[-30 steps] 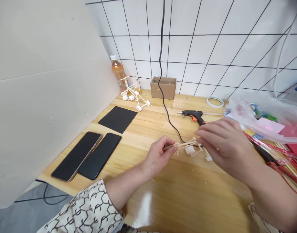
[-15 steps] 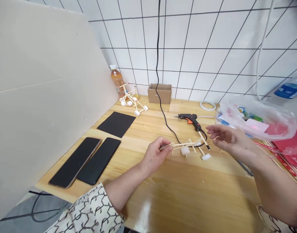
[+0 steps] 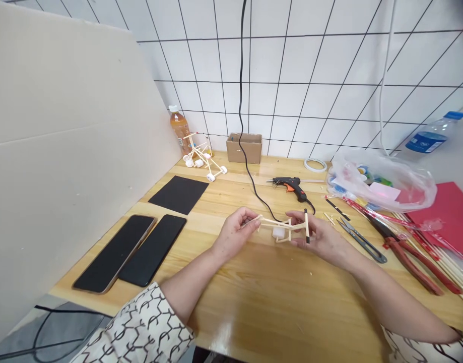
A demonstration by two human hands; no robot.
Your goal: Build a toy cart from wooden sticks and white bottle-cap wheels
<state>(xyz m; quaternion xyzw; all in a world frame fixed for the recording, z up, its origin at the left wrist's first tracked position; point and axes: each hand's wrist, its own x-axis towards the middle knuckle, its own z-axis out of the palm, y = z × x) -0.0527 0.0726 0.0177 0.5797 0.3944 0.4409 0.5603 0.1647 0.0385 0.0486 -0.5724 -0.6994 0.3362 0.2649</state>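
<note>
A small wooden-stick frame [image 3: 279,223] is held level over the table between my two hands. My left hand [image 3: 237,229] pinches its left end between thumb and fingers. A white block-like wheel [image 3: 278,232] hangs at its underside. At its right end stands a crosspiece with black-tipped ends [image 3: 307,226]. My right hand [image 3: 320,239] closes round that end from behind, its fingers partly hidden by the crosspiece. Just beyond the hands lies a black hot glue gun [image 3: 289,186] with an orange trigger.
Two phones [image 3: 114,252] and a black sheet [image 3: 179,194] lie left. Behind are a finished-looking stick model [image 3: 203,159], a bottle [image 3: 179,128], a cardboard box [image 3: 244,150] and a tape roll [image 3: 315,165]. Right are snips [image 3: 363,242], pliers [image 3: 408,257], sticks and a plastic bag [image 3: 412,186].
My right hand has come left from open air onto the right end of the stick frame. The frame has shifted slightly left, and the view has turned a little to the right.
</note>
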